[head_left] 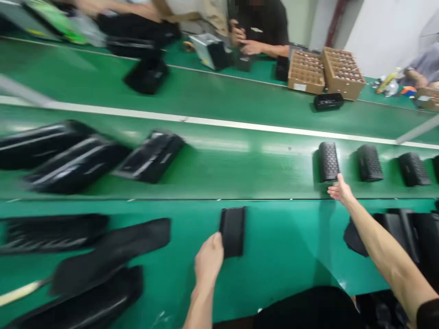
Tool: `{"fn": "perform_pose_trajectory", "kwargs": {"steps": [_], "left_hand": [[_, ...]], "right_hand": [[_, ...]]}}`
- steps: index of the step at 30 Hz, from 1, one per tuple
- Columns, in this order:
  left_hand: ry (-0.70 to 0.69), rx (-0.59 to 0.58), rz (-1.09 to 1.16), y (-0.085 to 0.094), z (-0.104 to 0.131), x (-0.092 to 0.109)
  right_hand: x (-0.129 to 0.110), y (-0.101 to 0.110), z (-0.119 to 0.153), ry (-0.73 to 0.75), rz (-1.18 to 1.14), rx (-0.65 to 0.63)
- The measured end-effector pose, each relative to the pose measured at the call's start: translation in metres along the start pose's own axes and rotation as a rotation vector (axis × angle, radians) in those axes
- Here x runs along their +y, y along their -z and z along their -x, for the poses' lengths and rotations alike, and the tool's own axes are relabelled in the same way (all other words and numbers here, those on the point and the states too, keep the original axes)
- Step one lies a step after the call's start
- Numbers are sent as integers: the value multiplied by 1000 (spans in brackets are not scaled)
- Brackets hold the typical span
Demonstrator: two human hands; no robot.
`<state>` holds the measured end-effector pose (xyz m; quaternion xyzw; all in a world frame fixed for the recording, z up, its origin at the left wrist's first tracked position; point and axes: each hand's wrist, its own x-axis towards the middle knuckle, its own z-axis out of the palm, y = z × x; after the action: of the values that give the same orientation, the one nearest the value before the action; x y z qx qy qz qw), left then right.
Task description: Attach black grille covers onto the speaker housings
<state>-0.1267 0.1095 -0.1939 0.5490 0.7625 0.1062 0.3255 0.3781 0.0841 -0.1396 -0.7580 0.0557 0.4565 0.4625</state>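
The left hand [209, 259] grips the near left edge of a flat black rectangular sleeve [233, 230], fingers closed on it, with the sleeve lying on the near green work surface [291, 246] just short of the belt edge. The right hand [339, 189] is extended far to the right, fingers spread and holding nothing, its fingertips touching or just beside the near end of a black textured oblong speaker housing [328, 161] that lies on the green conveyor belt [240, 169]. Two more black textured housings [369, 162] [413, 169] lie to the right of the first on the same belt, spaced apart in a row. On the left part of the belt lie several glossy black elongated casings [151, 156], blurred by motion. On the near surface at left lie flat black fabric-like pieces [113, 258], also blurred. At near right, beside the right forearm, a stack of black trays [404, 228] rests on the near surface. Beyond a white dividing strip [206, 121], a second green belt carries a small black tray [328, 101]. On the far side stand two brown cardboard boxes with cell dividers [324, 71]. Another person's hands [245, 41] work at the far edge, near a grey metal box [209, 51].
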Motion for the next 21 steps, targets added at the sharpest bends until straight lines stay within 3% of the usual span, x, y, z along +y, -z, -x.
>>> {"fn": "perform_pose_trajectory", "kwargs": {"steps": [3,5,9,12,15,21], "left_hand": [[-78,36,-96,-6,-16,-6],[-92,60,-100,-6,-18,2],[-68,-8,125,9,19,37],[-99,-19,170,5,51,52],[-141,-54,234,-12,72,49],[-254,-190,453,-33,138,55]], "right_hand": [[28,5,25,30,-47,-12],[59,7,52,18,-50,-63],[136,19,125,-64,1,-191],[176,35,158,-95,70,-281],[196,31,162,-66,147,-364],[200,-13,176,98,226,-522]]}}
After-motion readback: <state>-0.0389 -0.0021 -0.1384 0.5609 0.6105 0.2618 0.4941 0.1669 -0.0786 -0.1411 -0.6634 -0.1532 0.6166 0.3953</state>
